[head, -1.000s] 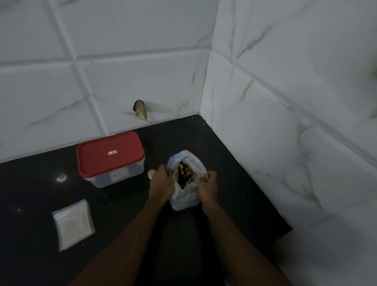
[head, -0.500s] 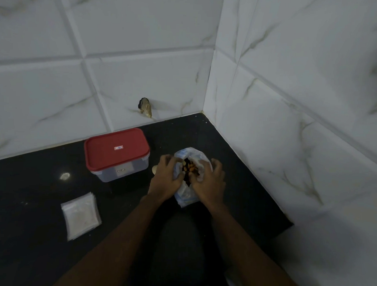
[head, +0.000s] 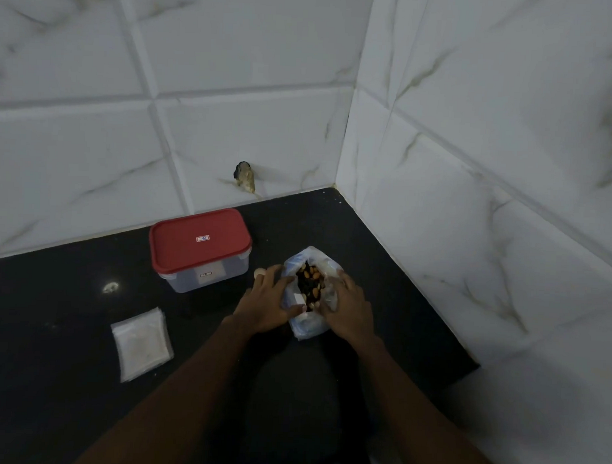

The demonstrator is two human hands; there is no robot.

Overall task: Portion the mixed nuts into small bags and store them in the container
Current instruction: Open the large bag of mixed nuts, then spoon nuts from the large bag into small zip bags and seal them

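Observation:
A clear plastic bag of mixed nuts stands on the black counter with its mouth spread wide, brown nuts showing inside. My left hand holds the bag's left side, thumb pinching the rim. My right hand holds the right side, fingers curled on the plastic. A clear container with a red lid sits shut to the left of the bag. A stack of small clear bags lies flat further left and nearer.
White marble-tiled walls meet in a corner behind and to the right of the bag. A small dark stub sticks out of the back wall. A small pale round thing lies just beyond my left hand.
My hands have shifted from gripping the bag's lower sides up to its rim and spread the mouth wider. The view has drifted slightly.

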